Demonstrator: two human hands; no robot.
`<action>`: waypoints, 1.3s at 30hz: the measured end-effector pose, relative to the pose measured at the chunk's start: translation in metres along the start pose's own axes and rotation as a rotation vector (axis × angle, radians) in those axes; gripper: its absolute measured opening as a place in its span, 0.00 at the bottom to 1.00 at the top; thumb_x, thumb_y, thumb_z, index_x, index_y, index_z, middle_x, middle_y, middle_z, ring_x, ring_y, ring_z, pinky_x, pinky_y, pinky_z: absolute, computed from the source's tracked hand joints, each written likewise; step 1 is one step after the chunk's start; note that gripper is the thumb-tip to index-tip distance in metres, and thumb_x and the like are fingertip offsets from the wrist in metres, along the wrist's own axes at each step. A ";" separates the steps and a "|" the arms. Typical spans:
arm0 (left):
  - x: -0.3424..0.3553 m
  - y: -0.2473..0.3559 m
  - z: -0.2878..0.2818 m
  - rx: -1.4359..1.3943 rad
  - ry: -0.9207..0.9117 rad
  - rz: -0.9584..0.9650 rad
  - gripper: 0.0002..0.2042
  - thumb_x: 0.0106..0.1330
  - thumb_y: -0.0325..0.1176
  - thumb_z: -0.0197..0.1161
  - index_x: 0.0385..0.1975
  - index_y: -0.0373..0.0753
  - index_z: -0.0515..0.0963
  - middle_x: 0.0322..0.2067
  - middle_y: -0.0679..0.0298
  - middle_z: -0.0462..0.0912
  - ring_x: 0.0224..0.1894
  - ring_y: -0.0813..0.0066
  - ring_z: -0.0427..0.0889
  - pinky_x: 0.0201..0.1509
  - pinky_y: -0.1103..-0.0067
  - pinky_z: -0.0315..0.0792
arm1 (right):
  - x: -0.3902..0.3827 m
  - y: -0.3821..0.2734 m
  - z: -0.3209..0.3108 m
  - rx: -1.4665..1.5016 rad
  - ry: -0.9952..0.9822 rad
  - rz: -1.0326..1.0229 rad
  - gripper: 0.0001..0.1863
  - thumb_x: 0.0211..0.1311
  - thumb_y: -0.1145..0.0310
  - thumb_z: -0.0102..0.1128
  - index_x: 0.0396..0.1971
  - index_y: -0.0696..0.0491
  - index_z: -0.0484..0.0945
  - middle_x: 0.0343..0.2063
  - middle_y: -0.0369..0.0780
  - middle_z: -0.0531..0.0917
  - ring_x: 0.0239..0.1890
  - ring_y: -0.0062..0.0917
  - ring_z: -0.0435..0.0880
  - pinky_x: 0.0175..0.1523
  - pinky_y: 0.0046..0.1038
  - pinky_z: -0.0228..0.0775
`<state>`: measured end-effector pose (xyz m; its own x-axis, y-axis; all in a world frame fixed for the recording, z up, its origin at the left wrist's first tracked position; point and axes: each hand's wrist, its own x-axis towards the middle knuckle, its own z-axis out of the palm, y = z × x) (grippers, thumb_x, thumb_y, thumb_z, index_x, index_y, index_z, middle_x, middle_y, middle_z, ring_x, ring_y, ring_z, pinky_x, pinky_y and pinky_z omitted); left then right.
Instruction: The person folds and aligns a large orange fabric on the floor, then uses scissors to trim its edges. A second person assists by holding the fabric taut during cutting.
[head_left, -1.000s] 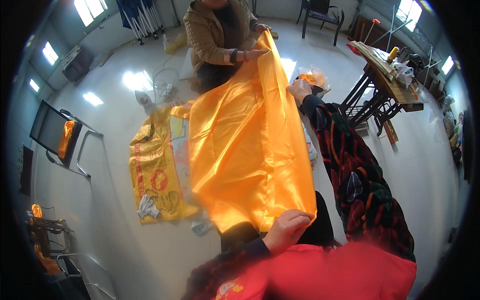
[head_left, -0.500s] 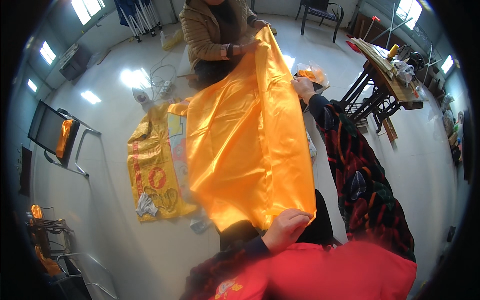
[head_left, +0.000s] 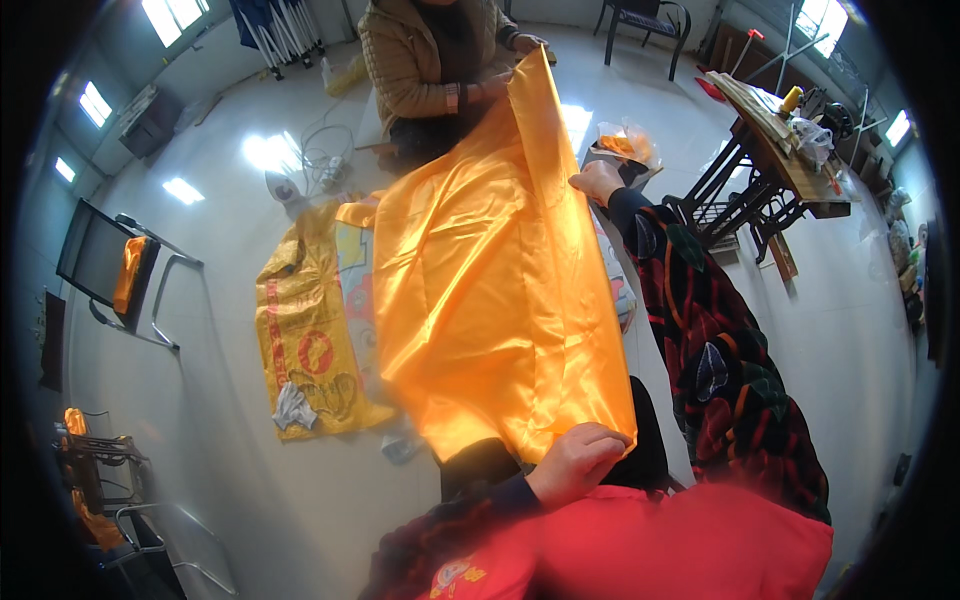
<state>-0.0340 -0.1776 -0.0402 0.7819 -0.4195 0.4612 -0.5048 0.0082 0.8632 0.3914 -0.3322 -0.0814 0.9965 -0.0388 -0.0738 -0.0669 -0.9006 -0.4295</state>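
Observation:
A shiny orange satin cloth (head_left: 470,300) is stretched out in front of me, its right side folded over in a long strip. At the cloth's near right corner my left hand (head_left: 580,462) is closed, gripping the edge. Farther up, my right hand (head_left: 598,183) pinches the right edge of the same cloth, arm reaching forward. A seated person in a tan padded jacket (head_left: 405,65) holds the far end, one hand (head_left: 527,43) at the far corner. The cloth's near left part hangs over my dark-clad leg.
A yellow woven sack (head_left: 300,330) lies on the pale floor at the left, with a grey-white rag (head_left: 294,405) on it. A chair (head_left: 130,275) with orange cloth stands farther left. To the right is a wooden-topped table (head_left: 780,150) on an iron frame, near a plastic bag (head_left: 628,145).
My right hand has shifted slightly left and toward me along the cloth edge. The far part of the folded strip has tilted and narrowed. My left hand has barely moved.

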 end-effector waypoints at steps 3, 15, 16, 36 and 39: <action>0.000 0.000 0.000 -0.009 -0.005 0.005 0.04 0.58 0.23 0.62 0.32 0.36 0.76 0.35 0.58 0.82 0.36 0.59 0.81 0.40 0.72 0.75 | 0.001 0.007 0.005 -0.015 0.059 0.008 0.17 0.46 0.59 0.63 0.26 0.60 0.82 0.23 0.48 0.83 0.28 0.35 0.84 0.35 0.33 0.73; -0.001 -0.001 0.000 -0.038 -0.011 -0.003 0.05 0.55 0.22 0.62 0.31 0.35 0.75 0.34 0.60 0.81 0.36 0.59 0.80 0.40 0.71 0.73 | -0.007 0.008 0.001 0.353 0.057 0.031 0.14 0.50 0.65 0.58 0.26 0.61 0.84 0.25 0.51 0.84 0.28 0.40 0.85 0.33 0.34 0.76; -0.001 0.000 0.000 -0.042 -0.018 -0.007 0.05 0.56 0.22 0.61 0.31 0.35 0.75 0.34 0.60 0.81 0.36 0.59 0.80 0.40 0.71 0.73 | -0.006 0.009 0.001 0.442 0.024 0.103 0.13 0.50 0.66 0.59 0.25 0.61 0.84 0.23 0.49 0.84 0.24 0.38 0.85 0.28 0.33 0.75; -0.004 0.001 0.001 -0.078 -0.016 -0.077 0.06 0.57 0.21 0.62 0.33 0.37 0.76 0.37 0.59 0.82 0.38 0.59 0.81 0.41 0.72 0.74 | -0.024 0.029 0.007 0.401 -0.090 0.035 0.21 0.53 0.57 0.60 0.18 0.63 0.80 0.13 0.43 0.79 0.14 0.30 0.78 0.20 0.33 0.67; -0.008 0.005 -0.003 -0.116 -0.015 -0.114 0.08 0.56 0.19 0.62 0.35 0.37 0.76 0.37 0.58 0.82 0.40 0.58 0.81 0.42 0.71 0.74 | -0.038 0.024 0.007 0.279 -0.080 -0.020 0.24 0.54 0.53 0.57 0.18 0.63 0.80 0.14 0.44 0.79 0.15 0.32 0.79 0.24 0.34 0.70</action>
<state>-0.0419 -0.1718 -0.0395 0.8256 -0.4371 0.3569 -0.3671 0.0644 0.9280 0.3511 -0.3498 -0.0951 0.9915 0.0223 -0.1286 -0.0690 -0.7466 -0.6617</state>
